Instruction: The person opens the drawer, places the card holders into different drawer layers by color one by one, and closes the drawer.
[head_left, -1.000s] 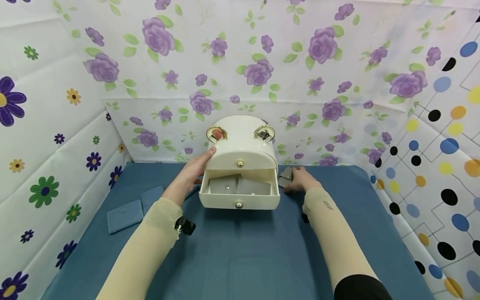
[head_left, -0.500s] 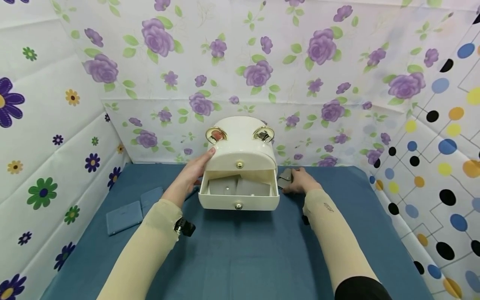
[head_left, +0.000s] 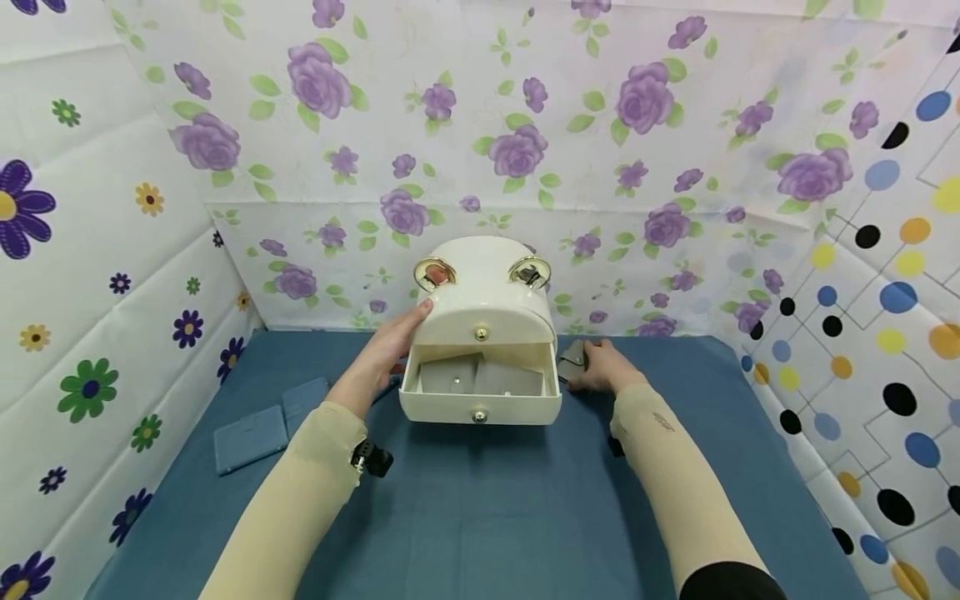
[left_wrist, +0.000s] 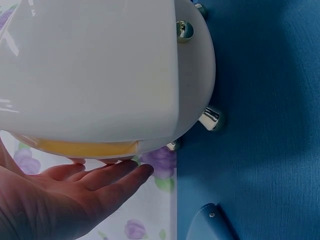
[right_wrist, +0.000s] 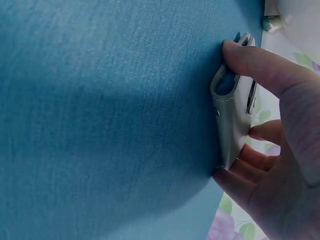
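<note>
In the head view a glossy white drawer box point(head_left: 483, 267) with gold rings and knobs stands at the back of the table. Its lower drawer point(head_left: 517, 410) is pulled out, and two grey wallets point(head_left: 450, 372) with snap buttons lie inside. My left hand point(head_left: 381, 357) touches the box's left side, thumb at the upper front edge; the left wrist view shows its fingers point(left_wrist: 115, 181) stretched out alongside the box. Right of the box, my right hand point(head_left: 606, 367) pinches a small grey wallet point(right_wrist: 231, 117) between thumb and fingers, at the tabletop.
Blue wallets point(head_left: 250, 437) lie on the blue tablecloth point(head_left: 480, 517) at the left, partly behind my left forearm. A floral curtain point(head_left: 480, 125) hangs close behind the box, and patterned sheets rise on both sides.
Both hands keep their places at the box and the grey wallet. Only a slight shift of the head camera shows.
</note>
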